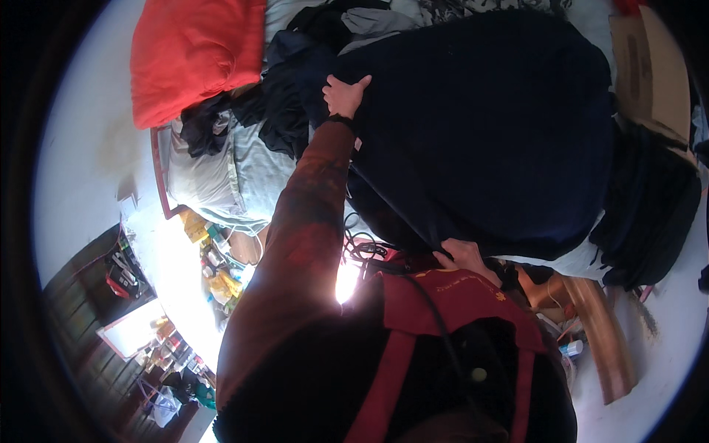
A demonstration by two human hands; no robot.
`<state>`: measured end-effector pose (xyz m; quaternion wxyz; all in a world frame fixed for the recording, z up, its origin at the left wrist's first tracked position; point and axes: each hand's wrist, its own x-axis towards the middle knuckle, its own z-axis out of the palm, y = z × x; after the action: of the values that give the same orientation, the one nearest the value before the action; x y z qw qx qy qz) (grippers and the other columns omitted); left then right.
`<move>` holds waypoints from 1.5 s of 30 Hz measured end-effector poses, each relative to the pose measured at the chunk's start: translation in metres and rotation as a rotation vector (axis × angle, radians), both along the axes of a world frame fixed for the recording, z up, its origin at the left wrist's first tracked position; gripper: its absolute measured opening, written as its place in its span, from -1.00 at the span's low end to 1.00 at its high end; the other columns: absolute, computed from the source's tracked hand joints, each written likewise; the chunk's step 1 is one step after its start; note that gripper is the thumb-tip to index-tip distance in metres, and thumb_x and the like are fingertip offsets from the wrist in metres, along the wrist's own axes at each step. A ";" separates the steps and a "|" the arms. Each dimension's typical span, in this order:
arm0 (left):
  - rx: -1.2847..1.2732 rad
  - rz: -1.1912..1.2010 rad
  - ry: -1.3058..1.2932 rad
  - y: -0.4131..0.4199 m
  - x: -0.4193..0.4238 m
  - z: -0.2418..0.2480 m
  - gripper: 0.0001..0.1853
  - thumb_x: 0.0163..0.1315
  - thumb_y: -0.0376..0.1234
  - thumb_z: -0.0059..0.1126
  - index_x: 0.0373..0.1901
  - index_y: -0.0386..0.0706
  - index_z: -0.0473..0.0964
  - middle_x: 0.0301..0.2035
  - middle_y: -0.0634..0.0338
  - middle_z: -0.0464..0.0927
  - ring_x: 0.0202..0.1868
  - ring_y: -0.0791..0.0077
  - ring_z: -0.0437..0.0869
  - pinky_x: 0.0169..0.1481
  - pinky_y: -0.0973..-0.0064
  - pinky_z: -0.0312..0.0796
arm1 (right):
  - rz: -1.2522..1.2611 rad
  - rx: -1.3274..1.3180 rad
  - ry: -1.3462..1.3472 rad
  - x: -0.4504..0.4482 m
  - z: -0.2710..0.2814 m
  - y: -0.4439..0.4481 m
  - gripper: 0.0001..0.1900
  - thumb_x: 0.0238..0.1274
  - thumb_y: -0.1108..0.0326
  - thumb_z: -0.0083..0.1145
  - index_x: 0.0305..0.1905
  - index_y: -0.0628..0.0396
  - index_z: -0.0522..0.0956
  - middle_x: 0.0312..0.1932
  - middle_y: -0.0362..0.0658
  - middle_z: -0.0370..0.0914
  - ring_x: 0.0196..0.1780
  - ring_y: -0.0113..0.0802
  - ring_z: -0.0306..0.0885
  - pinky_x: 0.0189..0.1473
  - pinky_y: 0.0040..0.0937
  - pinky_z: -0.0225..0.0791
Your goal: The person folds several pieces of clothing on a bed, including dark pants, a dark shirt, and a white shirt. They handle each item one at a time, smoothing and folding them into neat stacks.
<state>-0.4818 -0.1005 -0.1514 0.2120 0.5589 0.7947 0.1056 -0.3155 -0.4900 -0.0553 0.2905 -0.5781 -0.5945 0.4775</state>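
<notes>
A large dark navy cloth [482, 127], possibly a blanket or garment, lies spread over the bed in front of me. My left hand [344, 97] reaches far out and rests on its left part, thumb stretched away from the bent fingers. Close to my body, my right hand [465, 258] pinches the near edge of the same cloth. A fold runs from that grip up towards my left forearm. Crumpled black clothes [282, 111] lie just left of my left hand.
A red cushion or folded quilt [199, 61] is at the upper left, above a grey pillow [202, 171]. Black fabric [648, 205] and a cardboard box [653, 77] are at the right. Black cables [363, 243] coil beside my left arm. A wooden board [601, 343] leans at lower right.
</notes>
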 end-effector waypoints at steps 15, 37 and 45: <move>0.719 -0.164 -0.506 0.004 -0.004 0.065 -0.68 0.18 -0.38 0.05 -0.18 -0.52 0.49 -0.29 -0.28 0.59 -0.22 -0.07 0.63 -0.10 0.25 0.42 | -0.255 -0.019 -0.064 0.026 -0.025 -0.062 -0.85 0.08 0.35 0.19 -0.42 0.18 0.49 -0.48 -0.04 0.51 -0.42 -0.08 0.53 -0.42 -0.24 0.39; 0.178 -0.679 0.184 0.030 0.130 -0.005 -0.34 -0.02 -0.09 0.32 0.16 -0.06 0.37 0.09 0.03 0.40 0.17 0.03 0.34 0.18 -0.02 0.19 | -0.630 -0.501 -0.389 0.089 -0.104 -0.120 -0.76 0.15 0.24 0.13 -0.44 0.19 0.41 -0.47 0.15 0.48 -0.31 0.19 0.46 -0.34 0.03 0.29; 0.394 -0.145 0.098 0.016 0.054 -0.027 0.14 -0.24 0.29 0.32 0.22 -0.38 0.18 0.10 -0.19 0.36 0.19 -0.09 0.35 0.23 0.13 0.24 | -0.707 -0.447 -0.407 0.088 -0.118 -0.125 -0.79 0.17 0.25 0.11 -0.28 0.20 0.51 -0.39 0.15 0.54 -0.22 0.15 0.50 -0.23 -0.03 0.36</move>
<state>-0.4282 -0.0842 -0.1784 0.0668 0.6496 0.7259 0.2161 -0.2272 -0.6151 -0.1729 0.1812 -0.8756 -0.2884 0.3425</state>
